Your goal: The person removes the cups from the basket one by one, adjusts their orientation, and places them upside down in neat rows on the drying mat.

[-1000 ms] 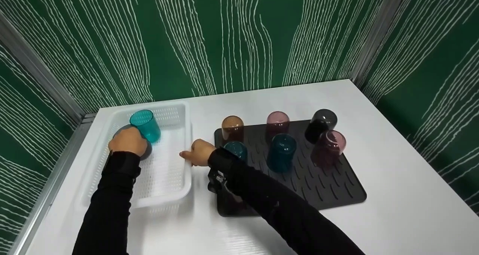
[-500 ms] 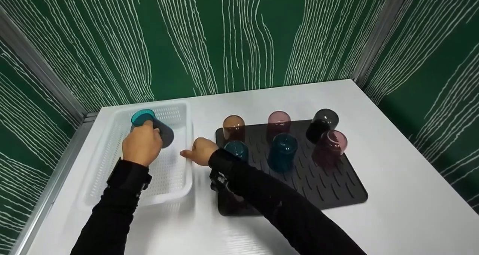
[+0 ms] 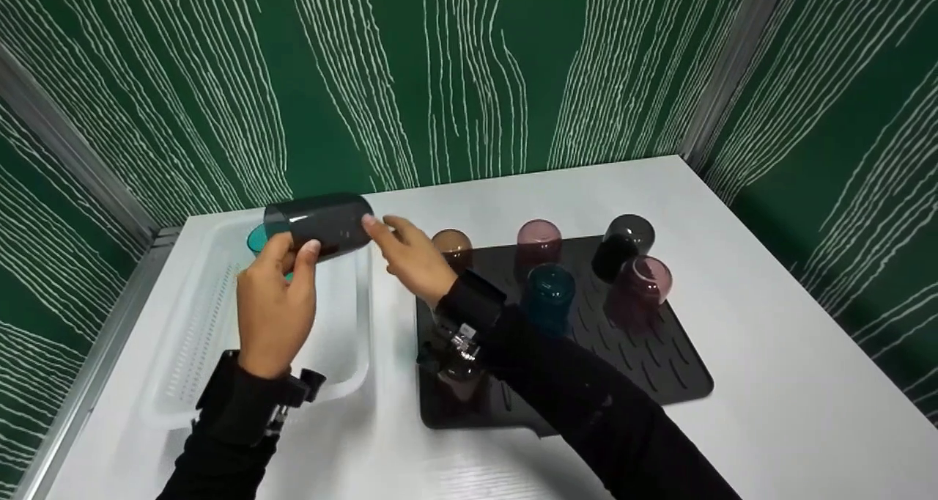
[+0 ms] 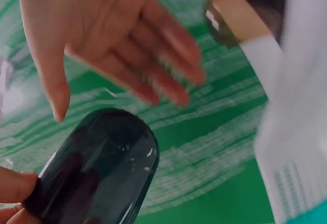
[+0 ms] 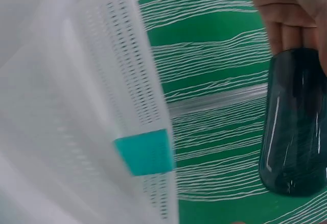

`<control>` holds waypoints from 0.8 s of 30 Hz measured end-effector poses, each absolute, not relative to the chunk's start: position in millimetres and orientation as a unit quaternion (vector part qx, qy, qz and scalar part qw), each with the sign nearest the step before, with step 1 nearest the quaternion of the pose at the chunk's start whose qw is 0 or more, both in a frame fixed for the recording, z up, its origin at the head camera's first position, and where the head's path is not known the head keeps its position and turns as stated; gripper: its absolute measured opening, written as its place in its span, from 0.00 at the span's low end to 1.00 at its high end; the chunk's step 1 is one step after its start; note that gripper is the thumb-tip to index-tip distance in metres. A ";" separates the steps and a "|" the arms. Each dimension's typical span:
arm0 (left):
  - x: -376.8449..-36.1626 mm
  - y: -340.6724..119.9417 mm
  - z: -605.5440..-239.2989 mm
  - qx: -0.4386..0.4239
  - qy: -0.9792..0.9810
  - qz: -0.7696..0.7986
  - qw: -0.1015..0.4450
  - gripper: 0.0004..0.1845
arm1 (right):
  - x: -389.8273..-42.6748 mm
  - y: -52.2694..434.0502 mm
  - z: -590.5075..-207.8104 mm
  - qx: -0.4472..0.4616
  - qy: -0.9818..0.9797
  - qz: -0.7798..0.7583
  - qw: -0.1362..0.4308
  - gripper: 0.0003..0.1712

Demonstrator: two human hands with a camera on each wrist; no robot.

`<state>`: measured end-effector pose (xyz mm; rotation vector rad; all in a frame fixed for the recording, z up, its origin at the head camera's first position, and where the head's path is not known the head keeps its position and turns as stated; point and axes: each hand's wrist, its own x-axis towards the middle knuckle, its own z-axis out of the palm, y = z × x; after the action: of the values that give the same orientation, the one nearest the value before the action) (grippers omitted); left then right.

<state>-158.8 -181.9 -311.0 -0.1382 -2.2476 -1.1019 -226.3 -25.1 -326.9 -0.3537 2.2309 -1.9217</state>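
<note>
A dark grey glass [image 3: 322, 225] is held on its side above the basket by my left hand [image 3: 275, 309], with thumb and fingers pinching it near the open rim. Its rounded base points right, toward my right hand [image 3: 414, 258]. In the left wrist view, that right hand [image 4: 102, 35] has its fingers extended and a gap separates it from the glass [image 4: 102, 168]. The right wrist view shows the glass [image 5: 294, 127] hanging from the left hand's fingers. A teal glass [image 3: 256, 237] sits in the white basket [image 3: 364, 324], mostly hidden behind the grey one.
A black drying mat [image 3: 623, 368] lies right of the basket. Upside-down glasses stand on it: amber [image 3: 452, 245], pink [image 3: 540, 237], dark grey [image 3: 629, 237], mauve [image 3: 645, 284], blue [image 3: 549, 295]. Another glass [image 3: 462, 383] is partly under the right wrist. Green walls enclose the white table [image 3: 777, 339].
My left hand has lifted the grey glass out of the basket and turned it sideways. My right hand has left the basket's rim and moved up toward the glass's base.
</note>
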 end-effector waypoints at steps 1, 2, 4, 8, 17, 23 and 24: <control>-154.9 -177.2 -309.9 -0.058 -0.841 -0.437 0.314 0.11 | -224.2 -22.7 -323.3 -0.125 0.728 -0.669 0.086 0.37; -151.0 -172.5 -308.8 -0.063 -0.831 -0.454 0.314 0.11 | -222.1 -20.2 -320.3 -0.132 0.708 -0.689 0.082 0.36; -144.3 -163.4 -306.9 -0.073 -0.814 -0.485 0.312 0.10 | -217.9 -15.0 -316.4 -0.150 0.681 -0.713 0.073 0.34; -133.9 -149.7 -307.3 -0.093 -0.786 -0.534 0.297 0.10 | -208.9 -4.3 -315.5 -0.185 0.648 -0.737 0.056 0.30; -123.2 -131.8 -321.0 -0.133 -0.718 -0.644 0.230 0.12 | -194.7 12.4 -325.9 -0.256 0.628 -0.730 -0.084 0.22; -120.3 -125.2 -334.6 -0.136 -0.706 -0.664 0.208 0.12 | -194.7 27.2 -333.1 -0.289 0.661 -0.685 -0.104 0.29; -119.5 -123.8 -336.9 -0.135 -0.703 -0.669 0.200 0.12 | -194.6 30.4 -334.3 -0.294 0.668 -0.676 -0.104 0.31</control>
<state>-119.5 -123.8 -336.9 -0.3762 -1.9651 -1.8704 -194.6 30.4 -334.3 -0.9888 2.2491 -2.2769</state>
